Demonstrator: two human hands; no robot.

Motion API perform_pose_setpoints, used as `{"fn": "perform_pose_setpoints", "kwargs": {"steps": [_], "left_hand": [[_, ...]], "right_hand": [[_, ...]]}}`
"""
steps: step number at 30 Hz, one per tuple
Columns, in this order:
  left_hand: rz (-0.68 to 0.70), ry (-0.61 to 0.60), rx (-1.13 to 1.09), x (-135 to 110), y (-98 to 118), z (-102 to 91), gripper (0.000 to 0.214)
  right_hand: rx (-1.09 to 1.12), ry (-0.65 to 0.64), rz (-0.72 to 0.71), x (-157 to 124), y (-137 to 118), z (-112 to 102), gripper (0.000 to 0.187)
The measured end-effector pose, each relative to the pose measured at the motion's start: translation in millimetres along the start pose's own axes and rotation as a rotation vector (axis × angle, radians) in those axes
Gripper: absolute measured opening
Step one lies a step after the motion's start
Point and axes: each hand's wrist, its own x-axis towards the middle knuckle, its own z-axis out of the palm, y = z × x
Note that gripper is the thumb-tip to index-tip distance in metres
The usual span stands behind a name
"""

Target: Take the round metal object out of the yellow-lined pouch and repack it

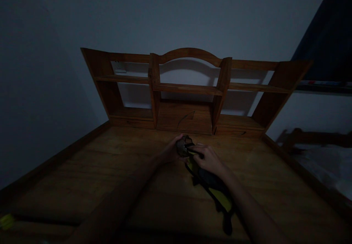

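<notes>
Between the 2 hands (169, 153) is a rounded, perhaps glassy object (180, 148), left-gripped, the right (207, 158) pinching yellow-black fabric (223, 200).

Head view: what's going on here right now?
Over a wooden desk, a person's left hand holds a small rounded object, too dark to identify. The right hand grips a dark strip beside it, apparently part of the black-and-yellow item stretching toward the near edge. A shelf unit stands at the back.

Open room over tabletop (110, 152) at left, shelf unit (189, 88) blocking back, yellow-black item (221, 199) obstructing right of centre
</notes>
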Motion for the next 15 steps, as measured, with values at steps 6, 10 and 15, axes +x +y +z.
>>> {"fn": "perform_pose_setpoints", "kwargs": {"steps": [6,10,15], "left_hand": [[-0.041,-0.085,-0.037,6,-4,-3.3,0.049],[-0.032,-0.121,0.01,8,-8,-7.9,0.057],[0.001,-0.064,0.003,12,-10,-11.0,0.059]], "right_hand": [[0.379,-0.041,0.258,-2,7,1,0.028],[0.657,0.045,0.445,-5,13,5,0.021],[0.848,0.125,0.585,-4,22,9,0.018]]}}
